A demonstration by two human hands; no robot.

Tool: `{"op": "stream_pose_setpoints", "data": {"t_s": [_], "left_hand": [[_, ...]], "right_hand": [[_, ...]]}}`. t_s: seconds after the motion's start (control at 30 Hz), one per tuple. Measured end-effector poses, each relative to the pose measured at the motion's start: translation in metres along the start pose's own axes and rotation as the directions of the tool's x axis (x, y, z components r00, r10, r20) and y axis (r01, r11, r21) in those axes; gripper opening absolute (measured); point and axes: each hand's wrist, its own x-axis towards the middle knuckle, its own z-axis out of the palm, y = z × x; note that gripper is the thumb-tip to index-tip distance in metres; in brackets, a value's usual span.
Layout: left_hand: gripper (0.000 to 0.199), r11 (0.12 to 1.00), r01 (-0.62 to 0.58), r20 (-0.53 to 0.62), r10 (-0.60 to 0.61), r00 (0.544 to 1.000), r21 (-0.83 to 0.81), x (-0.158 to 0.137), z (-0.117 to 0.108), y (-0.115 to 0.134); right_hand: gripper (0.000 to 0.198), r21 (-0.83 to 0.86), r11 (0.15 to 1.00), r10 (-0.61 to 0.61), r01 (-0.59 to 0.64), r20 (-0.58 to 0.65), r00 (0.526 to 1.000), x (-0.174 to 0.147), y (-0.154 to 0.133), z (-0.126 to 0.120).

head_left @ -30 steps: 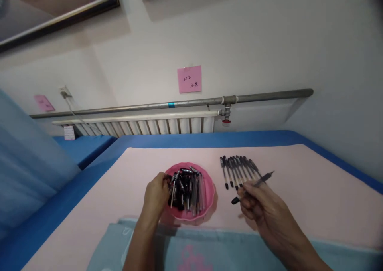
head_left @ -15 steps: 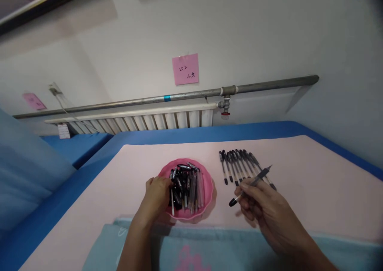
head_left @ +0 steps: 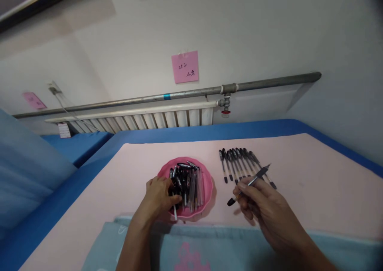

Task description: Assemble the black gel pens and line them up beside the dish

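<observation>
A pink scalloped plate [head_left: 209,191] holds black pen caps, clear barrels and other pen parts [head_left: 187,183]. Over its left side, my left hand [head_left: 160,193] is closed among the black pieces, the thumb lying across them. Its fingertips are partly hidden, so what they grip I cannot make out. A thin white stick [head_left: 175,212] pokes out below the thumb, past the plate's near rim. My right hand [head_left: 260,197] pinches an uncapped pen [head_left: 254,179], bare tip up and to the right, black end down left. Behind it, several capped pens [head_left: 236,163] lie side by side in a row.
A pale pink sheet [head_left: 140,159] covers the blue table [head_left: 179,133]. Along the near edge lies a folded light-blue cloth [head_left: 233,243]. Beyond the table are a radiator [head_left: 155,119], a metal pipe [head_left: 263,83] and a pink note [head_left: 185,67] on the wall. A blue curtain [head_left: 24,171] hangs at left.
My left thumb has come out to the right over the pen parts, and the white stick has shifted slightly toward me. My right hand with the pen has barely moved.
</observation>
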Motion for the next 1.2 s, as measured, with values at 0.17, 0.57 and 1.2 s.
{"op": "stream_pose_setpoints", "data": {"t_s": [0.17, 0.57, 1.2], "left_hand": [[0.02, 1.0, -0.004, 0.006, 0.005, 1.0, -0.029, -0.002, -0.001, -0.007], [0.028, 0.987, 0.015, 0.104, -0.032, 0.994, 0.162, -0.002, 0.003, 0.002], [0.037, 0.958, 0.08, 0.037, -0.094, 0.995, 0.275, -0.009, 0.005, 0.021]], "right_hand": [[0.023, -0.025, 0.999, -0.021, 0.021, 0.018, 1.0, 0.0, 0.002, -0.002], [0.023, -0.053, 0.997, -0.049, 0.05, 0.026, 0.998, 0.0, 0.004, -0.001], [0.014, -0.073, 0.996, -0.045, 0.05, 0.073, 0.996, -0.004, 0.004, -0.001]]}}
